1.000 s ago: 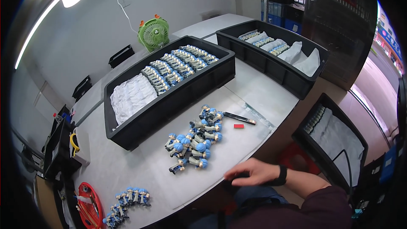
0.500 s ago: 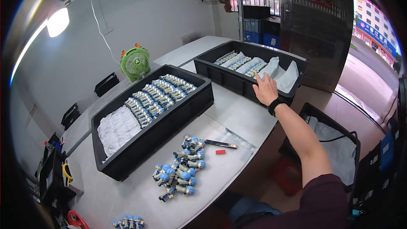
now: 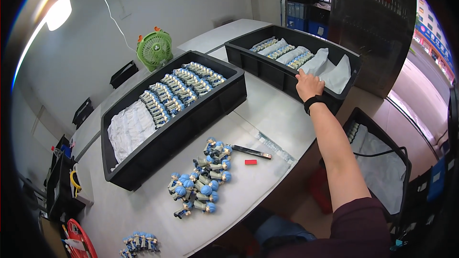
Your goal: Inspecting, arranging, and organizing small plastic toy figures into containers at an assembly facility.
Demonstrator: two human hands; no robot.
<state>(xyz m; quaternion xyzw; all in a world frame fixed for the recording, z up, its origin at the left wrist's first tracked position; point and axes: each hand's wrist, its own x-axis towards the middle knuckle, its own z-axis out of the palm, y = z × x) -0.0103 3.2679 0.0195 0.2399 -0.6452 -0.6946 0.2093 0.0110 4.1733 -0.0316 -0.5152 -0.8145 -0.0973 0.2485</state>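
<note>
My right hand (image 3: 310,86), with a black band on its wrist, reaches to the near long side of a black plastic crate (image 3: 267,62) at the far right. Its fingers bend over the crate's rim and look closed on it; the fingertips are partly hidden. Inside that crate, rows of small figurines (image 3: 300,59) alternate with white cloth sheets (image 3: 338,74). No part of my left hand shows. A second black crate (image 3: 177,136) holds several rows of blue-haired figurines (image 3: 174,88) and a crumpled white cloth (image 3: 131,129). Loose blue-haired figurines (image 3: 203,181) lie piled on the table before it.
Near the pile lie a dark flat strip (image 3: 251,152) and a small red block (image 3: 250,162). More figurines (image 3: 139,242) stand at the table's lower left. A green fan (image 3: 154,49) stands behind the crates. Another black crate with white cloth (image 3: 380,172) sits low at the right.
The view has shifted, so the table and crates sit higher in the picture. My right hand's fingers, spread above the far crate's rim before, now bend over it.
</note>
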